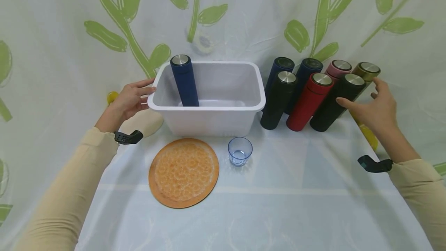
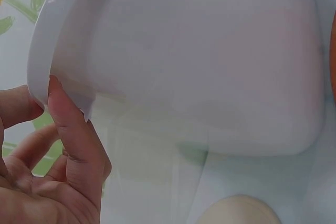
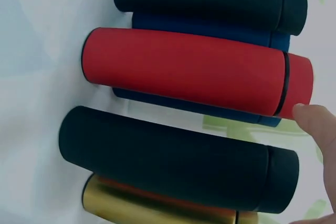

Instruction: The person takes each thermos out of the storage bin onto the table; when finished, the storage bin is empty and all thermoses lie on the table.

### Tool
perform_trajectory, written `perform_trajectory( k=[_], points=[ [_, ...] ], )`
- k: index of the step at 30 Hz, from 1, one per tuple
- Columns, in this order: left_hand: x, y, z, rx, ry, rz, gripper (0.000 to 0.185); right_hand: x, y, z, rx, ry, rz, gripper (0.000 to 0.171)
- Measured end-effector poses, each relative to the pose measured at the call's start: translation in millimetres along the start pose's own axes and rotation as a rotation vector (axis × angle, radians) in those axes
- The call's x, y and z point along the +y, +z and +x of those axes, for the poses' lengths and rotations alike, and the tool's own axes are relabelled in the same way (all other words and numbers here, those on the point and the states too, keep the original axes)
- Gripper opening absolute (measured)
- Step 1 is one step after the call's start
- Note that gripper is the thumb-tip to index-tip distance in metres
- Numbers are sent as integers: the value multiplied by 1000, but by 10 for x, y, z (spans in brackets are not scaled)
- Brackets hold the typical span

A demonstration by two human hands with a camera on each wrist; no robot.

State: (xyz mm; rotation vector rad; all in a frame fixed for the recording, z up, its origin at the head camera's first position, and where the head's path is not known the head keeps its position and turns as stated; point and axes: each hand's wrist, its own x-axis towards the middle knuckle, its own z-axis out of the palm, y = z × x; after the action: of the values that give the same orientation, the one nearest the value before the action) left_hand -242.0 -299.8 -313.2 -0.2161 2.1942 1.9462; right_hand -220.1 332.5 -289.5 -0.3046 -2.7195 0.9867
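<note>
My left hand (image 1: pixel 139 96) rests with straight fingers (image 2: pixel 68 124) against the left rim of a white plastic tub (image 1: pixel 209 105). A navy bottle (image 1: pixel 184 82) leans inside the tub at its left. To the tub's right stand several leaning bottles: black (image 1: pixel 278 100), red (image 1: pixel 310 102), black (image 1: pixel 336 102), two navy ones behind, pink (image 1: pixel 338 68) and gold (image 1: pixel 366 71). My right hand (image 1: pixel 371 104) hovers open and spread beside the right black bottle (image 3: pixel 173 163), thumb near its side, a fingertip (image 3: pixel 317 124) by the caps. It holds nothing.
An orange round plate (image 1: pixel 184 172) and a small blue glass cup (image 1: pixel 240 151) lie on the pale tablecloth in front of the tub. A floral curtain hangs close behind everything. Bare cloth stretches along the near edge.
</note>
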Motion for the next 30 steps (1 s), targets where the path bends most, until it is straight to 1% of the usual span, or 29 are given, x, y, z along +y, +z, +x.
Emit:
perform_trajectory(
  k=[3,12,15,20,26,30],
  points=[
    [-15,10,5,1,-5,0,66,5,-32,-29,-2,-9,-10,110],
    [-27,16,29,-3,0,-26,67,-21,-123,-146,-4,-16,6,113],
    [-17,-5,30,-9,6,-46,66,-58,-128,-193,-5,-31,21,112],
    [4,-32,6,-13,5,-45,65,-132,-114,-284,-5,-53,32,108],
    [12,-24,-2,-9,0,-35,65,-236,-100,-383,-1,-77,57,105],
    [4,-7,7,-17,7,-37,66,-307,-89,-448,20,-115,74,104]
  ],
)
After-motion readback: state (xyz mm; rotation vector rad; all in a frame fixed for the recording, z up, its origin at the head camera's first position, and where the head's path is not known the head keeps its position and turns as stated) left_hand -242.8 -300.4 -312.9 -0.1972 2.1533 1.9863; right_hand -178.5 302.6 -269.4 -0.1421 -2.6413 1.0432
